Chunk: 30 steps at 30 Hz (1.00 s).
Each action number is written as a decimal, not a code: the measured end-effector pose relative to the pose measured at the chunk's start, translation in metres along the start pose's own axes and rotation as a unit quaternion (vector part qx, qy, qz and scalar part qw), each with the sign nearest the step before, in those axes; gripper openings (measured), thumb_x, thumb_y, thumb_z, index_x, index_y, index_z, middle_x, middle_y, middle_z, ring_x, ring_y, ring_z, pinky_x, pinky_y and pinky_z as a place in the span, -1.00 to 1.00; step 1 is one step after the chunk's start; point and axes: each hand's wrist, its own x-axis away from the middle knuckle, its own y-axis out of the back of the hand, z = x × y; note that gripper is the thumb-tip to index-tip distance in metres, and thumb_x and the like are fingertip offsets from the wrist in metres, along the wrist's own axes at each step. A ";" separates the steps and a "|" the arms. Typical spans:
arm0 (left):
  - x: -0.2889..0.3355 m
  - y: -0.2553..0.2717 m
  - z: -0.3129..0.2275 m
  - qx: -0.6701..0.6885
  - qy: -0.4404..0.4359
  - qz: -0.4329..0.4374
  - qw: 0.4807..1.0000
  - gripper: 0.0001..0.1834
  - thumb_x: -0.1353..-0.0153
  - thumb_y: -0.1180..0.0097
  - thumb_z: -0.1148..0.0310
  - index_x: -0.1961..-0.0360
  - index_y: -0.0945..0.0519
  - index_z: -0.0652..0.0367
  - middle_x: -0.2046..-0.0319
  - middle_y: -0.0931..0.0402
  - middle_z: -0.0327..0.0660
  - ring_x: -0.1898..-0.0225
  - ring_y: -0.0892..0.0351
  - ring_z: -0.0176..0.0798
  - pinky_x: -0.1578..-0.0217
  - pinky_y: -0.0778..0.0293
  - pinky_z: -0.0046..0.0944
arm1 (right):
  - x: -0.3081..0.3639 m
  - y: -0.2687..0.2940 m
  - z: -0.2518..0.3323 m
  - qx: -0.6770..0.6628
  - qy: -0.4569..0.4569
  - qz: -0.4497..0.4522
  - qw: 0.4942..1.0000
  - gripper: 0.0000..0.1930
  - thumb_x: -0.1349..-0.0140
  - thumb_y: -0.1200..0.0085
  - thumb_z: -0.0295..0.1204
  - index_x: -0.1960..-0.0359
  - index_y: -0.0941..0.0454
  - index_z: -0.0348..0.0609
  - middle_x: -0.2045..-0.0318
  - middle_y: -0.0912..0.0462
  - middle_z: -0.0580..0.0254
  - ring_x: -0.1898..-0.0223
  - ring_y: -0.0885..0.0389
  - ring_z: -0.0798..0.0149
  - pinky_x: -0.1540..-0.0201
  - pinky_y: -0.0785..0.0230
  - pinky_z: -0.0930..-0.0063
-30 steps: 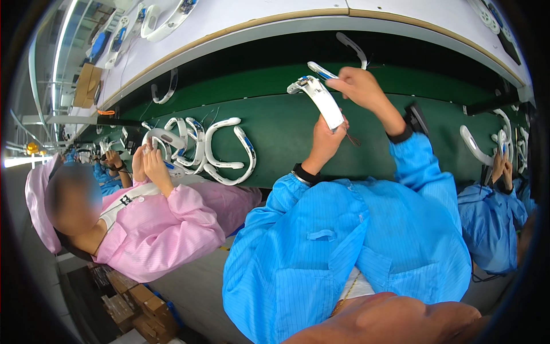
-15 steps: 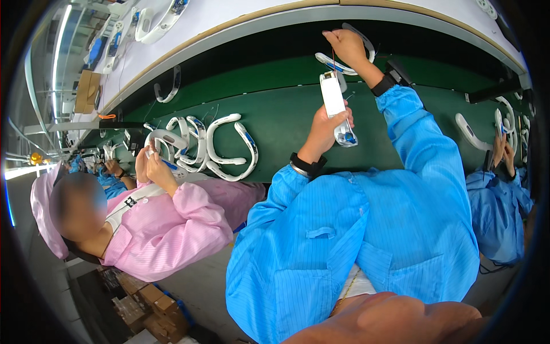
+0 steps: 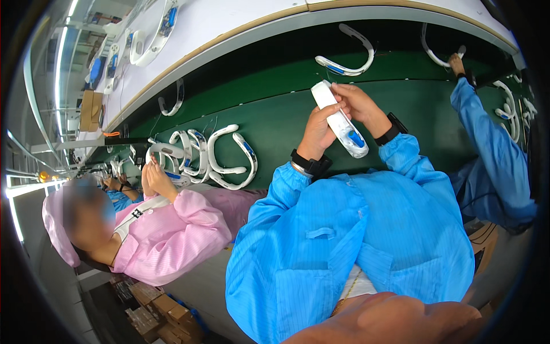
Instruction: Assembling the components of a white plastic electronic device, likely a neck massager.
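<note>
A long white plastic housing (image 3: 342, 123), with a blue part inside its nearer end, is tilted above the green work surface. My left hand (image 3: 321, 129) is closed round its middle, the thumb across the top. My right hand (image 3: 364, 108) is at its right upper side, fingers bent against it close to the left fingertips. What exactly the right fingertips pinch is hidden. Beyond my hands lies a white U-shaped housing (image 3: 365, 67) with a blue piece.
Several white U-shaped housings (image 3: 215, 152) stand grouped to the left, beside a co-worker in pink (image 3: 177, 229). At right, a co-worker's blue sleeve (image 3: 487, 126) reaches toward another U-shaped housing (image 3: 431, 50). A white shelf (image 3: 229, 14) with a wooden edge runs along the far side.
My right hand has come down from the far side to the held housing; the red wire stretched below it no longer shows. The housing has tilted. The right co-worker's arm has reached forward.
</note>
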 end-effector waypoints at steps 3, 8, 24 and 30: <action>0.004 -0.011 0.003 -0.008 0.016 -0.014 1.000 -0.76 -0.14 -0.10 0.50 0.14 -0.46 0.22 0.19 -0.54 -0.03 0.11 -0.53 -0.11 0.12 -0.51 -0.07 | -0.008 0.022 0.009 -0.137 0.166 -0.117 0.969 -0.76 -0.29 -0.04 -0.32 0.22 -0.54 -0.28 0.36 -0.62 0.17 0.43 -0.56 0.36 0.50 -0.40 0.59; 0.005 -0.003 -0.007 0.000 -0.073 -0.033 0.997 -0.81 -0.21 0.00 0.47 0.14 -0.44 0.17 0.06 -0.50 -0.02 -0.03 -0.48 -0.06 -0.16 -0.32 0.03 | 0.030 0.105 0.049 -0.298 0.255 -0.084 0.916 -0.68 -0.36 0.06 -0.38 -0.03 -0.41 -0.35 0.47 -0.49 0.33 0.54 -0.44 0.52 0.59 -0.29 0.82; 0.009 -0.006 -0.058 0.069 -0.278 -0.040 0.957 -0.38 -0.24 0.15 -0.25 0.08 -0.40 0.14 0.28 -0.42 -0.15 0.23 -0.42 -0.09 -0.02 -0.35 0.08 | 0.136 0.018 0.079 0.220 0.336 -0.136 0.906 -0.82 -0.31 0.05 -0.41 0.17 -0.55 -0.22 0.67 -0.50 0.35 0.73 -0.28 0.63 0.67 -0.06 0.76; 0.003 -0.020 -0.031 0.036 -0.234 -0.018 0.971 -0.32 -0.26 0.39 -0.34 0.03 -0.38 0.06 0.29 -0.41 -0.15 0.25 -0.41 -0.09 0.06 -0.36 0.08 | 0.113 -0.064 0.035 0.515 0.402 -0.094 0.751 -0.89 -0.14 -0.09 -0.40 0.49 -0.53 -0.13 0.71 -0.51 0.10 0.69 -0.50 0.08 0.62 -0.30 0.29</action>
